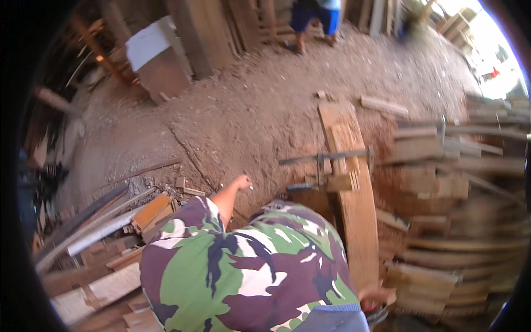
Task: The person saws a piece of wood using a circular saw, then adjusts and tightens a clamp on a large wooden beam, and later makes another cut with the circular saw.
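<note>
My left hand (242,181) reaches out over the dirt floor, its fingers closed on a small white stick (251,187) that looks like a cigarette. To the right of it lies a long wooden plank (354,221) with shorter wood pieces on top. A metal bar clamp (326,159) crosses the plank and these pieces, and its blue handle (300,187) points left. Low on the right, by the plank's near end, what seems to be my right hand (380,293) is partly hidden and blurred; I cannot make out its fingers. Camouflage clothing (249,260) covers much of the foreground.
Stacked boards (442,265) fill the right side. Wood offcuts (152,213) and long strips lie on the left. Large boards (193,39) lean at the back. Another person in blue shorts (315,19) stands at the far side. A loose wood strip (384,105) lies beyond the plank.
</note>
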Demonstrator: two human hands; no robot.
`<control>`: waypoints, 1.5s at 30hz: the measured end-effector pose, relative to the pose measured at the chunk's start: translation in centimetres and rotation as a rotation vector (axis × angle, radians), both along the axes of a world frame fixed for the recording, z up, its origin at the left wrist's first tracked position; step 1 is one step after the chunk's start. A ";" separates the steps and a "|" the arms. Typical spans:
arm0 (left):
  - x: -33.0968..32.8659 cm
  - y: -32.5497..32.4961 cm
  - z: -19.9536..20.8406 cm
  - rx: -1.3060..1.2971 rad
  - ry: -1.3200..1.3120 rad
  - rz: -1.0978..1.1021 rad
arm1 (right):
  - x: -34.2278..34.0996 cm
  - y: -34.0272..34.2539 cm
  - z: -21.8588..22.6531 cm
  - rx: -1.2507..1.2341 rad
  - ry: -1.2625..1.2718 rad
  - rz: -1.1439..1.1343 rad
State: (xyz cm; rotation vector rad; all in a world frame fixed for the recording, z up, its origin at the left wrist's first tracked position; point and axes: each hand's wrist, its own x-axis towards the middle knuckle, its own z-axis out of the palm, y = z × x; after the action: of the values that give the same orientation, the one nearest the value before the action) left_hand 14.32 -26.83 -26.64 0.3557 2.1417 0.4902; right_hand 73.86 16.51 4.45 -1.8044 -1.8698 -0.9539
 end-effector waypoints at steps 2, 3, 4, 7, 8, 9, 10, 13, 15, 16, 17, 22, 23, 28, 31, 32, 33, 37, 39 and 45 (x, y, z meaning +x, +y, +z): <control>-1.1 3.2 1.3 0.054 0.066 -0.039 | -2.2 2.4 -1.3 -0.109 0.246 0.166; -0.1 1.5 2.7 0.068 0.025 0.044 | -6.8 3.0 -1.5 -0.307 0.427 0.391; -1.0 3.9 3.6 0.129 -0.006 0.065 | -8.4 2.5 -3.1 -0.220 0.386 0.453; 0.0 9.4 7.3 0.240 0.035 0.036 | -14.6 1.0 -2.6 -0.637 0.617 0.618; 0.4 10.9 7.7 0.298 0.109 0.005 | -16.4 0.5 -2.6 -0.803 0.679 0.640; 0.9 11.7 7.9 0.357 0.195 -0.007 | -18.7 0.3 -2.8 -0.976 0.737 0.685; 1.2 12.9 8.2 0.417 0.288 -0.020 | -20.3 -0.1 -2.9 -1.147 0.770 0.648; 2.1 16.9 11.7 0.157 0.401 0.008 | -22.0 -1.0 -4.9 -1.420 0.713 0.724; 2.3 16.8 13.0 0.146 0.360 0.048 | -23.1 -2.0 -4.4 -1.527 0.741 0.715; 2.1 16.5 13.4 0.153 0.339 0.029 | -22.8 -2.2 -5.6 -1.512 0.765 0.749; 1.9 15.8 13.0 0.164 0.296 0.030 | -22.8 -2.2 -6.0 -1.507 0.710 0.773; 1.3 10.8 8.8 0.247 0.187 0.123 | -25.1 -3.6 -6.6 -1.661 0.699 0.631; 1.2 10.2 8.9 0.239 0.174 0.158 | -25.4 -3.6 -6.8 -1.694 0.698 0.616; 1.6 7.6 12.2 0.210 0.146 0.278 | -26.8 -4.0 -13.9 -1.903 0.819 0.703; 1.8 5.6 13.5 0.209 0.139 0.291 | -28.8 -5.5 -17.2 -1.997 1.067 0.646; 1.2 6.1 13.7 0.236 0.124 0.286 | -29.2 -5.2 -20.3 -2.016 1.224 0.574; 0.6 6.6 13.7 0.256 0.107 0.274 | -29.5 -5.3 -22.3 -2.026 1.392 0.493; -0.2 4.3 12.6 0.346 0.188 0.256 | -32.0 -8.5 -18.6 -2.093 1.293 0.353; -1.5 6.5 13.9 0.273 0.118 0.267 | -32.5 -8.2 -18.1 -2.088 1.372 0.247; -7.1 15.6 17.4 0.353 0.067 -0.035 | -35.8 -10.7 -22.2 -2.018 1.799 0.123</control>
State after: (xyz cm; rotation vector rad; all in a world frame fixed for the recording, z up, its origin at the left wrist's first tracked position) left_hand 7.18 -11.19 -9.28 0.6116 2.1064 0.8495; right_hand 38.05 5.76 -17.72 -1.4394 -0.9238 2.5880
